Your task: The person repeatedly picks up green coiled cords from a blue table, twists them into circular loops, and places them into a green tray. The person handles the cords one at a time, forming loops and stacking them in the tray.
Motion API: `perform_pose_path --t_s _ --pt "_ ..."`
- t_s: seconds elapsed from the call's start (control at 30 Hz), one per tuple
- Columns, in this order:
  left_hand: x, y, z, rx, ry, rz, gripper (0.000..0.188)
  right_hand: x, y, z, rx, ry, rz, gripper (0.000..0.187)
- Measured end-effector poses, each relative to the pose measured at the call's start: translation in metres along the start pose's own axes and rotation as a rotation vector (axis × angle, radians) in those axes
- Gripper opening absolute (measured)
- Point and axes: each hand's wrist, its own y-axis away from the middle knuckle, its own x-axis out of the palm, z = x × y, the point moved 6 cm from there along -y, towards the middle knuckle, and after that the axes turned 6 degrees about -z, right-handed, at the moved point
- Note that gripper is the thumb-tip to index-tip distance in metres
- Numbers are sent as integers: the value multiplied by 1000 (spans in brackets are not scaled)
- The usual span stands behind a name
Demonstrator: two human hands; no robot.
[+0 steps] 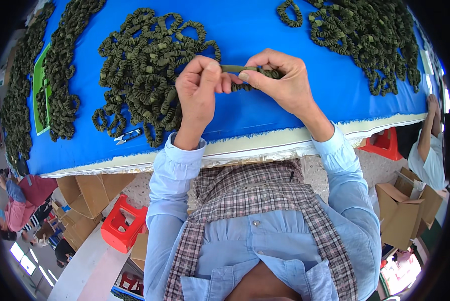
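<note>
Scrunchie (239, 69), probably soft and light, is pinched by left hand (197, 83) and right hand (284, 84), best gripped beside its flat stretch (232, 68).

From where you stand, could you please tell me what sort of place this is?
Probably a sewing workshop or factory floor: heaps of olive-green, scrunchie-like fabric rings lie on a blue-covered worktable, and open cardboard boxes stand nearby.

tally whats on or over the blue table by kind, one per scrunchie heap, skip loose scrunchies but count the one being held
Dark green scrunchie heaps: 4
Held scrunchie, between left hand and right hand: 1
Thread snips: 1
Bright green tray: 1
Total: 7
</note>
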Motion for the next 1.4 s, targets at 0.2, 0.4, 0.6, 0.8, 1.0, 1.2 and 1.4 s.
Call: perform_pose_path --t_s 0.2,0.4,0.6,0.8,1.0,1.2,1.4 --pt "-7 -5 4 -61 241 -92 18 -7 -5 -8 42 -141 39 22" --pt "19 -2 -6 -140 -385 189 14 5 1 -3 79 -288 184 36" --pt "-7 -4 -2 -43 -130 -4 23 -9 -4 -10 216 -223 -2 33" --pt "3 -2 0 -42 -206 13 23 0 -2 6 -87 258 47 28" --pt "5 1 2 28 -255 42 23 3 1 0 -26 177 -10 17" --pt "-1 -2 -2 37 7 -12 24 -6 0 -7 -55 208 28 12" --pt "-1 -4 10 -91 126 -2 21 -9 -1 0 -128 140 48 27"
